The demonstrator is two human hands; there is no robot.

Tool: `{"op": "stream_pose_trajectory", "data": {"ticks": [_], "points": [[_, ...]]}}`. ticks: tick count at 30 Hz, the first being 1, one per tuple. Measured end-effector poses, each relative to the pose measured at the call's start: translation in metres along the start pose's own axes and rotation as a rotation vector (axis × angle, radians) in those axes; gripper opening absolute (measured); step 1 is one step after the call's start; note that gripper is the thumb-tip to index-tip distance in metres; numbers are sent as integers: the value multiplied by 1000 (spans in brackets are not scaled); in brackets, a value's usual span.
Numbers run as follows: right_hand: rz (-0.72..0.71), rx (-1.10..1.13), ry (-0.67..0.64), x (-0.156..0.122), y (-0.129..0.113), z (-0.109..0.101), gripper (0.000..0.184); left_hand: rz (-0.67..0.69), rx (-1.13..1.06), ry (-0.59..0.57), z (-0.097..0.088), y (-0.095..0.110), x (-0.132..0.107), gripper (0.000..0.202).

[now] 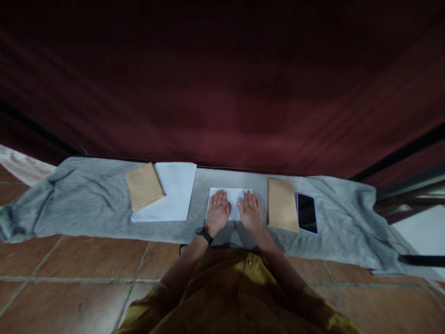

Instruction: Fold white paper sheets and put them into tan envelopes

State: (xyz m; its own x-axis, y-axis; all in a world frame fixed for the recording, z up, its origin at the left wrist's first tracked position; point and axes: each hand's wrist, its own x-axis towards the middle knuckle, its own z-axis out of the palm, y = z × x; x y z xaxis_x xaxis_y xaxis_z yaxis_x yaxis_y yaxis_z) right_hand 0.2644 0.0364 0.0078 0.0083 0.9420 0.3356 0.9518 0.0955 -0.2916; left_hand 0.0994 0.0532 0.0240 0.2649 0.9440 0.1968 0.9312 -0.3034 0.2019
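A white sheet of paper (235, 214), perhaps folded, lies on the grey cloth in front of me. My left hand (218, 211) rests flat on its left part, fingers stretched forward, with a dark band on the wrist. On the right part of the same paper lies my right hand (251, 211), also flat, its thumb apart from the fingers. Both hands hide much of the paper. To the right is a stack of brown envelopes (282, 204). On the left, more brown envelopes (144, 184) overlap a stack of larger white sheets (175, 192).
A grey cloth (90, 199) covers the long narrow surface. A phone (307, 213) with a dark screen lies beside the right envelopes. Behind rises a dark red upright surface (222, 120). Brown floor tiles (93, 260) show below the front edge.
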Motion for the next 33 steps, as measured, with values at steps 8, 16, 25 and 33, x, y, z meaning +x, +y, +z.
{"op": "stream_pose_trajectory", "data": {"ticks": [8, 16, 25, 33], "points": [[-102, 29, -264, 30, -17, 7, 56, 139, -3, -106, 8, 10, 17, 59], [-83, -8, -217, 36, -17, 17, 57, 156, -4, -97, 7, -5, 26, 58], [14, -51, -59, 29, -3, 22, 57, -4, 109, -148, 4, -2, 23, 66], [107, -80, 13, 22, 11, 18, 64, -88, 143, -169, 4, 3, 22, 72]]}}
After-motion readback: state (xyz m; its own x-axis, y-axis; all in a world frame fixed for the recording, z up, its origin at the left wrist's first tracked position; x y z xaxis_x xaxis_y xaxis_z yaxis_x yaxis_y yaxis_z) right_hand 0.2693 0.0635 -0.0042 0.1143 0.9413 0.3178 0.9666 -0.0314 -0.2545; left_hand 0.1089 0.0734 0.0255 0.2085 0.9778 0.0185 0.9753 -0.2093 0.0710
